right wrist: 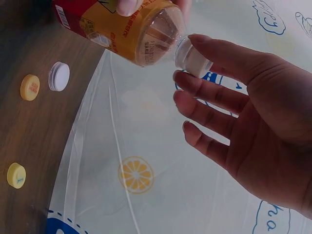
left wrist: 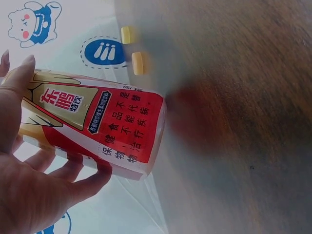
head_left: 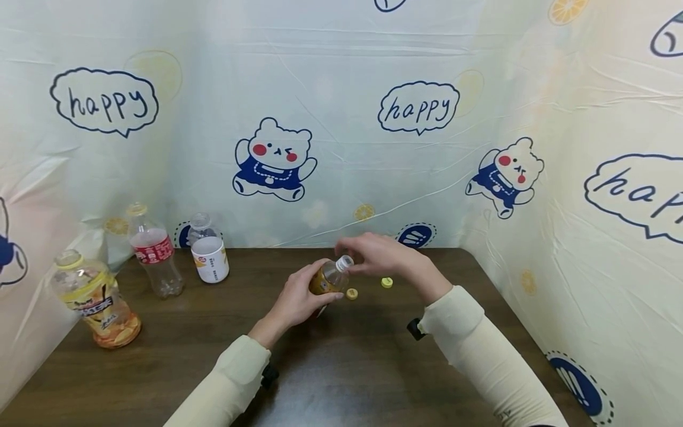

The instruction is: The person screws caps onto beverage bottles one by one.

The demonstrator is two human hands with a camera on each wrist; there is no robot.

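Note:
A plastic drink bottle (left wrist: pixel 122 117) with a red and gold label leans tilted close over the table. My left hand (head_left: pixel 301 296) grips it round its middle, thumb on one side and fingers on the other. At its neck is a white cap (right wrist: pixel 196 62), which my right hand (right wrist: pixel 263 107) pinches between thumb and index finger. The other right fingers are spread away from the bottle. On the table nearby lie an orange-yellow cap (right wrist: pixel 29 87), a loose white cap (right wrist: pixel 59 76) and a yellow cap (right wrist: pixel 16 175).
Three uncapped bottles stand on the left of the dark wooden table (head_left: pixel 213 332): one with a yellow label (head_left: pixel 98 302), one with a red label (head_left: pixel 155 252), one with a white label (head_left: pixel 210 255). A printed curtain (head_left: pixel 341 118) hangs along the back and sides.

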